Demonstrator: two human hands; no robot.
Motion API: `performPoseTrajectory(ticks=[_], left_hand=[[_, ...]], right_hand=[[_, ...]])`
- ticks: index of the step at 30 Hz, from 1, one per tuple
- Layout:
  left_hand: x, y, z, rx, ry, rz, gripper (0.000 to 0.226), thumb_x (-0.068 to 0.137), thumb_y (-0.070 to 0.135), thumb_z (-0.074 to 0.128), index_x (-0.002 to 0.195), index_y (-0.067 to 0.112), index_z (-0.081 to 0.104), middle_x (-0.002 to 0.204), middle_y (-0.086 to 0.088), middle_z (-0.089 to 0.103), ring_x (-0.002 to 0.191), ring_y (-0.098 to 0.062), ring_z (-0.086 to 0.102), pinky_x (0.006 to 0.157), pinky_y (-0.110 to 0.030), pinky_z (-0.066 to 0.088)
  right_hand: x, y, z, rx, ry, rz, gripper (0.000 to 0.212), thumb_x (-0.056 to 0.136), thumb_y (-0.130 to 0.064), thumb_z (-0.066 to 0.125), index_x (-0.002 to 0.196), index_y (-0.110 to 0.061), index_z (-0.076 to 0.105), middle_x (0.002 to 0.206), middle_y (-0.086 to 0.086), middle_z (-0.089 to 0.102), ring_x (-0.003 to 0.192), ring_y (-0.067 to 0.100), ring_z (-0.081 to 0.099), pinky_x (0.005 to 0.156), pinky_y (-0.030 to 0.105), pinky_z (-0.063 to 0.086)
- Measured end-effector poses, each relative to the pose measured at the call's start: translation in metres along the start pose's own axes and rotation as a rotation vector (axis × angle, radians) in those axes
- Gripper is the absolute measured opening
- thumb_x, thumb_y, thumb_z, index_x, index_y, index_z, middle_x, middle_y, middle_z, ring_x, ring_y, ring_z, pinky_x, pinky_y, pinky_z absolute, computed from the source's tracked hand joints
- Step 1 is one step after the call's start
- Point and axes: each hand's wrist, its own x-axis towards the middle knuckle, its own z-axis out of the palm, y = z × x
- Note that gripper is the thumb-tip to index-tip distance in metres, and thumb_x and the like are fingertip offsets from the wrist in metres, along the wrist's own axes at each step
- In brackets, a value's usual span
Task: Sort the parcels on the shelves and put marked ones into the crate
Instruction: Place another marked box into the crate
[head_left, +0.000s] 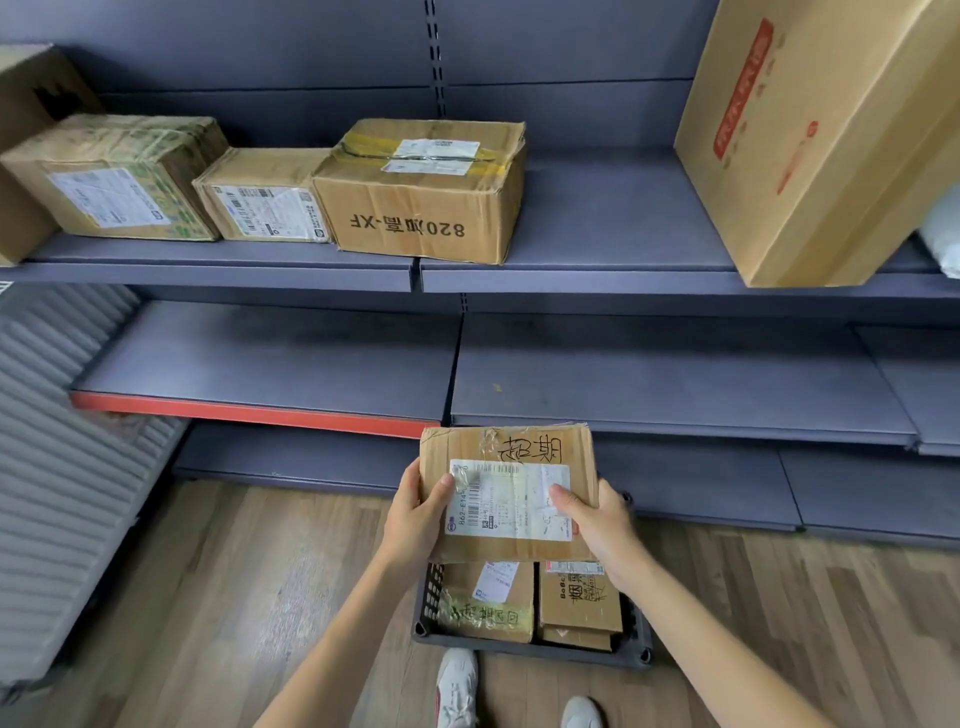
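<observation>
Cardboard fills our grip: we hold a flat parcel (511, 493) with black handwriting along its top and a white shipping label across its face. Our left hand (415, 512) clasps its left edge, thumb curled over onto the label's corner, and our right hand (597, 522) clasps the right edge, thumb pressed on the label's other side. Directly beneath both hands sits the dark plastic crate (530, 647) on the wood floor, partly hidden by the parcel. Inside it, below our left hand, lies a box with handwriting on green tape (485, 605); below our right hand lies a box with black handwriting (579, 603). Nearer to us than the crate, our two white shoes (457, 686) show. Beyond our hands rise the grey shelves (675, 379). Well above and left of our left hand, three boxes stand side by side on the upper shelf: a green-taped box (114, 176), a small labelled box (265, 197) and a box printed 820 (421, 192). High above our right hand leans a large tan carton (810, 140).
</observation>
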Motion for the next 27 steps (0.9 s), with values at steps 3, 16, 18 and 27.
performPoseTrajectory(ticks=[3, 16, 18, 27], left_hand=[[0.02, -0.008, -0.022, 0.003, -0.043, -0.068, 0.033, 0.094, 0.027, 0.05, 0.126, 0.027, 0.041, 0.11, 0.001, 0.061, 0.099, -0.019, 0.061, 0.068, -0.032, 0.053], [0.08, -0.079, -0.053, 0.027, -0.143, -0.29, 0.047, 0.092, 0.016, 0.052, 0.135, 0.017, 0.032, 0.107, -0.001, 0.059, 0.09, -0.014, 0.063, 0.059, -0.024, 0.053], [0.088, -0.092, -0.05, 0.032, -0.159, -0.316, 0.047, 0.092, 0.016, 0.052, 0.134, 0.018, 0.032, 0.107, -0.001, 0.06, 0.09, -0.015, 0.063, 0.059, -0.024, 0.053], [0.156, -0.181, -0.02, 0.029, -0.15, -0.331, 0.038, 0.092, 0.012, 0.053, 0.125, 0.026, 0.04, 0.112, -0.004, 0.058, 0.098, -0.023, 0.062, 0.078, -0.042, 0.056]], right_hand=[[0.01, 0.007, 0.026, -0.016, 0.01, 0.029, 0.018, 0.083, -0.026, 0.067, 0.095, -0.027, 0.054, 0.102, -0.003, 0.066, 0.097, 0.017, 0.063, 0.092, 0.044, 0.05], [0.053, 0.074, 0.073, -0.082, 0.059, 0.201, 0.028, 0.082, -0.026, 0.068, 0.107, -0.021, 0.057, 0.104, -0.006, 0.066, 0.1, 0.014, 0.06, 0.093, 0.038, 0.048], [0.061, 0.087, 0.072, -0.093, 0.069, 0.213, 0.028, 0.082, -0.025, 0.068, 0.107, -0.02, 0.057, 0.104, -0.005, 0.065, 0.1, 0.014, 0.06, 0.091, 0.035, 0.047], [0.13, 0.175, 0.073, -0.139, 0.21, 0.242, 0.027, 0.077, -0.012, 0.071, 0.099, -0.021, 0.058, 0.097, -0.001, 0.067, 0.088, 0.012, 0.063, 0.083, 0.036, 0.054]])
